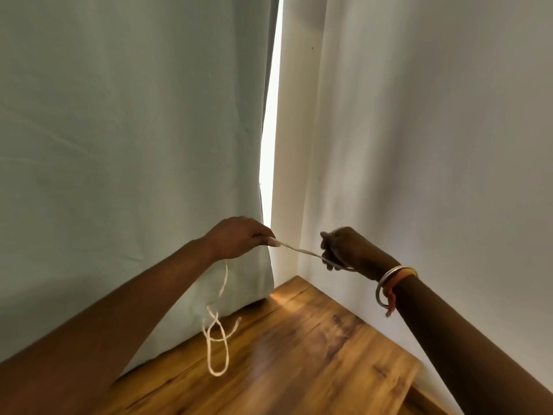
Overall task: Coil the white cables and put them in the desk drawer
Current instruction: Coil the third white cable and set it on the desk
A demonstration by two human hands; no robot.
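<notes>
A thin white cable [299, 251] stretches taut between my two hands above a wooden desk. My left hand [239, 236] pinches it at the fingertips. From that hand the rest of the cable hangs down in a loose twisted loop [217, 345], its free end just over the desktop. My right hand [347, 248] is closed around several turns of the cable wound about its fingers. That wrist wears bangles [389, 287]. No drawer is in view.
The wooden desktop [299, 354] fills the lower middle, its right edge near the wall. A pale green curtain [134, 145] hangs to the desk on the left. White wall [434, 130] stands on the right, with a bright gap between them.
</notes>
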